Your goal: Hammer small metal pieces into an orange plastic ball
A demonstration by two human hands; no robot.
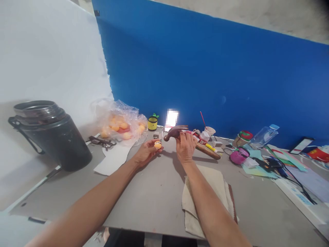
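Note:
My left hand [146,152] is closed on a small round orange piece [157,145], pinched in the fingertips. Dark and pale marks show on its top, too small to make out. In my right hand [186,146] is a claw hammer [209,151], gripped close to its head. The rusty brown head points left, just above and beside the orange piece, apart from it. The wooden handle sticks out to the right under my hand. Behind my left fingers lies a small metallic square [155,136].
A clear plastic bag [125,109] of orange pieces, glasses [101,141] and a big dark flask [56,137] stand left. A folded cloth [219,178] lies under my right forearm. Rightward are a paper cup [210,131], a pink pouch [239,156], a bottle [264,136] and a power strip [295,195].

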